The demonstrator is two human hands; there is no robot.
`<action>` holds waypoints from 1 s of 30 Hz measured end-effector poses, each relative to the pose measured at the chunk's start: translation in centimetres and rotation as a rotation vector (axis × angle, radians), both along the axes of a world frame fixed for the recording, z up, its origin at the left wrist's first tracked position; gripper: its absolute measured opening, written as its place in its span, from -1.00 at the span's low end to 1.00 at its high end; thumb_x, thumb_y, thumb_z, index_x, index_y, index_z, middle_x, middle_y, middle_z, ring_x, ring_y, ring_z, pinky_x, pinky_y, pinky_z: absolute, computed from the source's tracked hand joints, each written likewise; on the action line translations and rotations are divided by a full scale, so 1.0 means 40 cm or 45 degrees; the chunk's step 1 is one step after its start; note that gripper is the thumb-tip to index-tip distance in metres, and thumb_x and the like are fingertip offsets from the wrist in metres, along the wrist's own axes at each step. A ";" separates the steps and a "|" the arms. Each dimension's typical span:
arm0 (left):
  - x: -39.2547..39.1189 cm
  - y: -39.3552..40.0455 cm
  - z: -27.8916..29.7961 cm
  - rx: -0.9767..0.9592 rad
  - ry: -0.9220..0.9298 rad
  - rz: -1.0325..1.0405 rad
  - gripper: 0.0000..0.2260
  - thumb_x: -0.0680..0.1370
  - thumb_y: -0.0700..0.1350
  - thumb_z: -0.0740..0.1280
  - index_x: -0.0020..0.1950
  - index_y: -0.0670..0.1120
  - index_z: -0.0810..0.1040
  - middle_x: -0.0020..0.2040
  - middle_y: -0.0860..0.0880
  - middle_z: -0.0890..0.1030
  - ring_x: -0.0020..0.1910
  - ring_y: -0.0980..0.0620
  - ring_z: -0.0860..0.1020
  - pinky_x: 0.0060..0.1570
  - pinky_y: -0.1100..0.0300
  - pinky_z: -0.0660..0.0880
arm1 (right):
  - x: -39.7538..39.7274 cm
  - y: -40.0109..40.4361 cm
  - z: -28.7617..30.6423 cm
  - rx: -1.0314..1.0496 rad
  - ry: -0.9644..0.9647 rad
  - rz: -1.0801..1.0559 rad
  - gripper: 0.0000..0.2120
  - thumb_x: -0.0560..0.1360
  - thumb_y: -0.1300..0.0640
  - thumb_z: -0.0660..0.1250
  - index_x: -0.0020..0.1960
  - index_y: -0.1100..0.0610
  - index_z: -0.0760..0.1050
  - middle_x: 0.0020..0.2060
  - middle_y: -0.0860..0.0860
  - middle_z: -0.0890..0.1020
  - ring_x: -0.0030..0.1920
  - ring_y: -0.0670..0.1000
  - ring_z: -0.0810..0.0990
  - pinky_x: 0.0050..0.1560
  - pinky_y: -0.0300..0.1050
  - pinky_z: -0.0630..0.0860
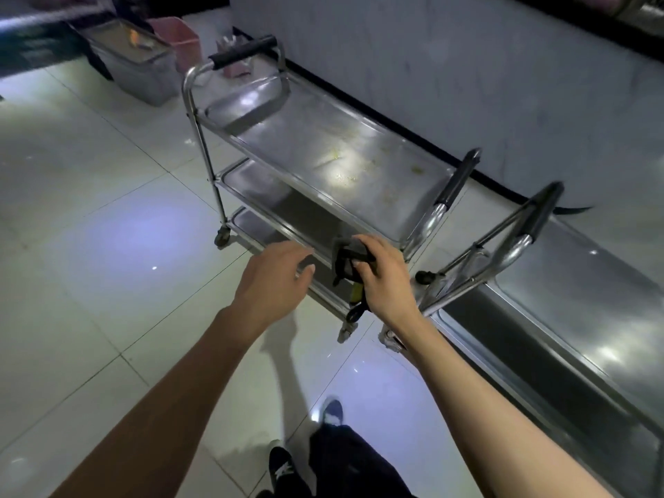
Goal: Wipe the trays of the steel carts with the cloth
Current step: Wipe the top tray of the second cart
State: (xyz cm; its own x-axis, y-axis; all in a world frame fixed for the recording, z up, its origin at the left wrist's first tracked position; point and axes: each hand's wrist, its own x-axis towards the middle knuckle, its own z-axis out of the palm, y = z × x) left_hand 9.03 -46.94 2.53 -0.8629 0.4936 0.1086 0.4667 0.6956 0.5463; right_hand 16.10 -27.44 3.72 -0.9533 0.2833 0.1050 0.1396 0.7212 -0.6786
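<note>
Fingers of the right hand are curled round a dark, limp bundle just right of the frame's centre; I take it for the cloth, though it looks strappy and a yellow bit hangs below it, so I cannot be sure. The left hand hovers just beside it, fingers loosely spread and holding nothing, seemingly about to help sort the bundle out.

The nearer steel cart runs from upper centre toward the hands: three shallow trays with raised rims, thin tube legs, small castors, and black-sleeved handles at both ends. Its top tray is bright, smooth metal carrying pale yellowish specks and smears around the glare spot. A second cart lies along the right edge, well apart from both hands.

To do this step well, I would say shake the cloth out flat first, then press it down with a broad palm and sweep long strokes lengthwise, pushing crumbs to one rim and working the corners last.

A grey bin and a pink basket stand in the upper left.
</note>
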 end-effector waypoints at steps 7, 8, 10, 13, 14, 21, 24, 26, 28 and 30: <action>-0.179 0.012 -0.022 0.011 0.017 -0.016 -0.70 0.59 -0.06 0.36 0.32 -0.06 0.60 0.27 -0.02 0.61 0.28 -0.04 0.52 0.24 0.09 0.42 | -0.238 0.000 -0.033 -0.094 0.051 0.063 -0.64 0.58 0.25 0.30 0.36 0.06 0.48 0.31 -0.02 0.51 0.33 0.09 0.42 0.38 0.12 0.35; -0.217 0.019 -0.026 0.001 0.011 -0.026 -0.71 0.59 -0.06 0.36 0.31 -0.06 0.60 0.26 -0.01 0.62 0.26 -0.03 0.53 0.20 0.11 0.42 | -0.278 0.006 -0.042 -0.106 0.057 0.063 -0.65 0.58 0.25 0.31 0.35 0.07 0.49 0.30 -0.01 0.52 0.33 0.09 0.42 0.38 0.10 0.34; -0.301 0.035 -0.030 -0.054 -0.011 -0.036 -0.72 0.60 -0.03 0.33 0.31 0.01 0.59 0.26 0.04 0.60 0.24 0.00 0.52 0.16 0.13 0.42 | -0.357 0.017 -0.061 -0.129 0.086 0.070 -0.65 0.57 0.27 0.32 0.34 0.09 0.50 0.29 -0.01 0.52 0.31 0.03 0.41 0.40 -0.06 0.31; -0.417 0.053 -0.034 -0.110 -0.065 -0.012 -0.74 0.62 0.02 0.29 0.29 0.09 0.58 0.30 0.09 0.57 0.30 0.03 0.47 0.27 0.02 0.44 | -0.477 0.034 -0.078 -0.165 0.068 0.090 -0.65 0.58 0.28 0.30 0.35 0.08 0.49 0.30 -0.02 0.51 0.30 -0.03 0.37 0.28 -0.42 0.18; -0.449 0.056 -0.036 -0.115 -0.079 -0.004 -0.75 0.62 0.03 0.28 0.29 0.09 0.58 0.31 0.10 0.56 0.31 0.03 0.47 0.29 0.00 0.43 | -0.515 0.038 -0.082 -0.169 0.050 0.090 -0.64 0.58 0.28 0.30 0.35 0.07 0.49 0.31 -0.02 0.50 0.31 -0.02 0.36 0.27 -0.42 0.15; -0.661 0.069 -0.069 -0.105 -0.162 0.040 -0.68 0.63 0.02 0.28 0.38 0.09 0.52 0.36 0.07 0.53 0.35 0.04 0.41 0.19 0.20 0.26 | -0.743 0.052 -0.117 -0.159 0.007 0.103 -0.63 0.55 0.30 0.31 0.34 0.09 0.50 0.32 0.01 0.50 0.30 0.09 0.42 0.39 -0.07 0.32; -0.758 0.084 -0.098 -0.072 -0.190 -0.021 -0.70 0.61 0.01 0.29 0.34 0.11 0.54 0.30 0.08 0.56 0.29 0.03 0.45 0.14 0.20 0.28 | -0.824 0.058 -0.141 -0.154 -0.023 0.061 -0.63 0.53 0.31 0.34 0.32 0.11 0.52 0.30 0.03 0.52 0.28 0.09 0.45 0.38 0.01 0.37; -0.827 0.095 -0.121 -0.087 -0.192 -0.108 -0.70 0.62 -0.01 0.30 0.35 0.09 0.54 0.28 0.08 0.58 0.28 0.00 0.48 0.15 0.17 0.35 | -0.874 0.061 -0.160 -0.158 -0.064 0.006 -0.63 0.53 0.31 0.35 0.31 0.11 0.53 0.30 0.02 0.52 0.28 0.09 0.45 0.38 -0.01 0.37; -0.905 0.104 -0.140 -0.090 -0.188 -0.182 -0.69 0.61 -0.02 0.31 0.35 0.05 0.56 0.25 0.05 0.60 0.25 -0.03 0.52 0.14 0.11 0.40 | -0.925 0.064 -0.175 -0.141 -0.103 -0.063 -0.62 0.53 0.32 0.35 0.33 0.10 0.53 0.32 0.02 0.50 0.30 0.10 0.42 0.39 -0.06 0.34; -0.987 0.109 -0.159 -0.111 -0.208 -0.257 -0.68 0.61 -0.02 0.31 0.37 0.05 0.55 0.26 0.04 0.60 0.24 -0.04 0.53 0.14 0.08 0.45 | -0.973 0.063 -0.187 -0.121 -0.141 -0.153 -0.62 0.55 0.31 0.34 0.34 0.11 0.52 0.34 0.03 0.49 0.31 0.11 0.40 0.38 -0.11 0.31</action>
State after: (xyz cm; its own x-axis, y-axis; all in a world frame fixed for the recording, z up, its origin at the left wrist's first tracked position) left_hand -30.43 -42.58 -3.82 -0.7488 0.6586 -0.0744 0.5110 0.6451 0.5680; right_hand -22.83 -24.92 -3.77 -0.9162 0.3995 -0.0310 0.2983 0.6284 -0.7184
